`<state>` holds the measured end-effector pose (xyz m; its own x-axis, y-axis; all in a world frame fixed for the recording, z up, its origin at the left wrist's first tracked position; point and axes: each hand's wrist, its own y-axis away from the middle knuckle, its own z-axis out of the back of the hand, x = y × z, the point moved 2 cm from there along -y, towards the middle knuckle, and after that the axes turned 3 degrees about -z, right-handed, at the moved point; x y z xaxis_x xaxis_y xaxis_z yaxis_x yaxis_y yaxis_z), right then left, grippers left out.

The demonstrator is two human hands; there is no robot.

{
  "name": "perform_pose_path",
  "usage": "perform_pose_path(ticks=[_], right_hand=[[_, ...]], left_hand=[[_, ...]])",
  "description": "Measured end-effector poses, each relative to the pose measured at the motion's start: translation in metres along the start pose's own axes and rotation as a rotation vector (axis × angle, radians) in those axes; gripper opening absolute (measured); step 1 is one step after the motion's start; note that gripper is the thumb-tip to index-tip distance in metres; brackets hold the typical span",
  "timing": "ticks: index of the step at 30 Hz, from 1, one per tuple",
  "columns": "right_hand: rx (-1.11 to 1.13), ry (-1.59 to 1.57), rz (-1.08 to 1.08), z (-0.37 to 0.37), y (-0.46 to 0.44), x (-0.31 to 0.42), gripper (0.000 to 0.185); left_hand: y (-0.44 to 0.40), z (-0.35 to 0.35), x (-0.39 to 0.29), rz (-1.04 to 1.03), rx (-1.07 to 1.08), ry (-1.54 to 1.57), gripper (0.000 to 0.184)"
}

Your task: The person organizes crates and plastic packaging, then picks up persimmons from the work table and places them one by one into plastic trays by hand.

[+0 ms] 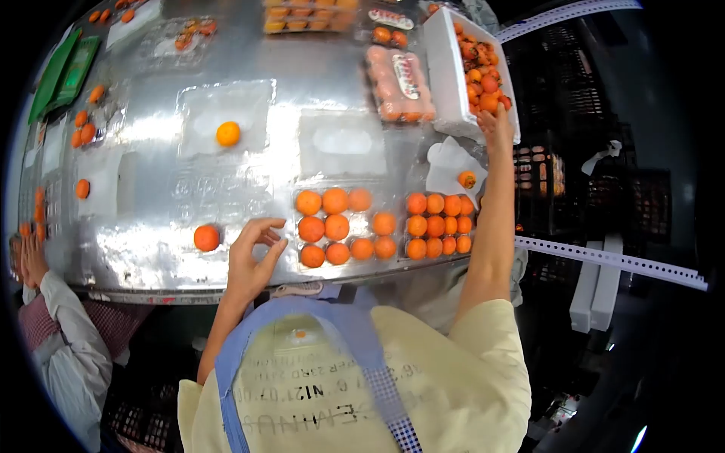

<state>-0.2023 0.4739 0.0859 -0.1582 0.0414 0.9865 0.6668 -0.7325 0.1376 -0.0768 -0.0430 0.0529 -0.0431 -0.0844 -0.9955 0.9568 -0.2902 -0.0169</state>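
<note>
At the right end of the metal table, the white foam box stands tilted, loosely heaped with persimmons, and I have my right hand at its near end, fingers up against the lowest fruit. Whether I have hold of one I cannot tell, since the fingers run in among them and the contact is small in this view. My left hand is well apart from it, thumb and fingers parted around nothing, just beside the clear tray of larger orange fruits. A second group of smaller orange fruits sits in rows farther right, with a lone persimmon on the white sheet above it.

Each persimmon should be light enough for one hand, firm but easy to bruise, its smooth skin a little slippery. I'd cup the round sides with padded fingertips and a thumb opposite, keeping nails off the skin and pressure off the leafy cap. A hard pinch could dent it; tugging low in the heap might set its neighbours rolling.
</note>
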Motion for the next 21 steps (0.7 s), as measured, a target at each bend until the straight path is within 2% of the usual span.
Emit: perform_pose_path(ticks=[3, 8, 10, 12, 15, 21], right_hand=[[0.139, 0.118, 0.079, -0.025, 0.062, 0.004, 0.047], [0.514, 0.472, 0.217, -0.058, 0.169, -0.05, 0.029], [0.604, 0.61, 0.299, -0.064, 0.199, -0.07, 0.03], [0.628, 0.634, 0.247, -0.067, 0.221, -0.08, 0.031], [0.665, 0.95, 0.498, -0.068, 0.239, -0.09, 0.039], [0.705, 1.074, 0.687, -0.076, 0.253, -0.093, 0.053]], left_hand=[[0.002, 0.005, 0.003, 0.041, -0.04, 0.035, 0.026], [0.006, 0.011, 0.01, 0.141, -0.072, 0.089, 0.025], [0.007, 0.011, 0.011, 0.153, -0.07, 0.091, 0.024], [0.008, 0.01, 0.01, 0.16, -0.066, 0.095, 0.024], [0.01, 0.008, 0.011, 0.16, -0.051, 0.097, 0.023], [0.007, 0.003, 0.01, 0.152, -0.021, 0.09, 0.022]])
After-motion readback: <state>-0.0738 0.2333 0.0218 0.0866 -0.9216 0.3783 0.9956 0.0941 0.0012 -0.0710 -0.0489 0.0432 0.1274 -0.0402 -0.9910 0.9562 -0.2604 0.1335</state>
